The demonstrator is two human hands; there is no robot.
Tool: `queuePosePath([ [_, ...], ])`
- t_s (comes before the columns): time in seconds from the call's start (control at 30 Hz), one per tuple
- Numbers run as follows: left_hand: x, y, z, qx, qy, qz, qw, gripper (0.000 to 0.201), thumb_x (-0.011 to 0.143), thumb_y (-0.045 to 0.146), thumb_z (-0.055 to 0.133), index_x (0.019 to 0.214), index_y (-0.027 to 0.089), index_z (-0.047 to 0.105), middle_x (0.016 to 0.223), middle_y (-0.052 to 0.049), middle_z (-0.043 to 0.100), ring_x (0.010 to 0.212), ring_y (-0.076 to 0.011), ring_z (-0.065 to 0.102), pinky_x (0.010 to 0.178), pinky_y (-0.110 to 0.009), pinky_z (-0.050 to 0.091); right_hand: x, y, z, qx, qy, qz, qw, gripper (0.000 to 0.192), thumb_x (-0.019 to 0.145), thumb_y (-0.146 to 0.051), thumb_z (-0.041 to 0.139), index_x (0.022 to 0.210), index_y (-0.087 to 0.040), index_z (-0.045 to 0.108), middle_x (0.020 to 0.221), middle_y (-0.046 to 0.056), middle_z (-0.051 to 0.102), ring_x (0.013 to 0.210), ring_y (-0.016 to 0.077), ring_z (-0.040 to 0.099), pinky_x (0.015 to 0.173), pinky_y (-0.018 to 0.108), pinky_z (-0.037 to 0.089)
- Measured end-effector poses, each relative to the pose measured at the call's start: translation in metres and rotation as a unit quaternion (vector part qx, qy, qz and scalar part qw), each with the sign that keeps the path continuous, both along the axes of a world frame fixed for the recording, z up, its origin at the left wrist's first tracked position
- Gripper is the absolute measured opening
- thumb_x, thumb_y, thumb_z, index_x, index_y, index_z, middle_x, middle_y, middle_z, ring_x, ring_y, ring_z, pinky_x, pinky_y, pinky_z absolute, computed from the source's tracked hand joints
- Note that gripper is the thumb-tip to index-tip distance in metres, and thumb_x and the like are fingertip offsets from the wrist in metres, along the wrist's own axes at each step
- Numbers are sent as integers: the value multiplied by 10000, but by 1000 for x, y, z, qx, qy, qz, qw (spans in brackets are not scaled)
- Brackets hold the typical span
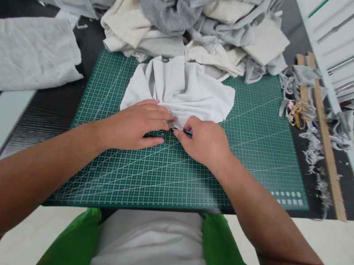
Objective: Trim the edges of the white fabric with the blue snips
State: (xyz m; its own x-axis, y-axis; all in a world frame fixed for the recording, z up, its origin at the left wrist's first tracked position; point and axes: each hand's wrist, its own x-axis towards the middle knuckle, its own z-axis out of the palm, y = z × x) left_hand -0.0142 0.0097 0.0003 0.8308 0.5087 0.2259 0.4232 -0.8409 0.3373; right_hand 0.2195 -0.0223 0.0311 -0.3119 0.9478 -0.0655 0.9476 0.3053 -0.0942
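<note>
Pale cloth gathered on the cutting mat

The pale cloth (180, 88) is pressed flat by the left hand (138, 124); its near edge is pinched by the right hand (204, 141). No finished cut is seen; a far pile (198, 15) remains.

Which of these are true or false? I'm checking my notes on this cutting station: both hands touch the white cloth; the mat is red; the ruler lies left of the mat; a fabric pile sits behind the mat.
1. Both the left hand and the right hand touch the white cloth: true.
2. The mat is red: false, it is green.
3. The ruler lies left of the mat: false, it lies to the right.
4. A fabric pile sits behind the mat: true.
</note>
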Motion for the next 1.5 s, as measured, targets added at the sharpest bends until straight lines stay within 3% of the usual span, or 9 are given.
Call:
queuePosePath([
  [0.47, -1, 0, 0, 22, 14, -5, 1000, 289, 1011, 390, 559, 1197, 205, 680, 1406, -103, 658, 1348, -278, 580, 1227, -548, 355, -2, 0, 1, 15, -37, 15, 999, 358, 996, -511, 515, 1015, -207, 703, 815, 92, 773, 741, 255, 690, 583, 350, 263],
  [0.87, 0, 0, 0, 26, 15, -5, 1000, 275, 1000, 364, 581, 1186, 189, 684, 1411, -115, 656, 1346, -290, 586, 1216, -573, 369, -2, 1, 1, 2, -36, 18, 999, 358, 1008, -497, 506, 1026, -212, 722, 825, 83, 772, 740, 241, 670, 600, 341, 294],
  [1.2, -1, 1, -2, 21, 5, -5, 1000, 288, 1005, 372, 567, 1192, 190, 689, 1413, -110, 658, 1344, -288, 590, 1214, -571, 372, 5, 6, -2, -16, 54, -10, 998, 309, 948, -498, 597, 892, -224, 732, 770, 37, 751, 719, 206, 643, 601, 321, 304],
  [1.5, 0, 1, -3, 10, -8, -4, 1000, 278, 993, 374, 589, 1182, 201, 698, 1411, -108, 659, 1342, -290, 591, 1215, -572, 367, 8, 4, -4, -5, 77, -15, 997, 341, 920, -541, 626, 958, -217, 727, 809, 44, 763, 749, 221, 667, 649, 323, 356],
])
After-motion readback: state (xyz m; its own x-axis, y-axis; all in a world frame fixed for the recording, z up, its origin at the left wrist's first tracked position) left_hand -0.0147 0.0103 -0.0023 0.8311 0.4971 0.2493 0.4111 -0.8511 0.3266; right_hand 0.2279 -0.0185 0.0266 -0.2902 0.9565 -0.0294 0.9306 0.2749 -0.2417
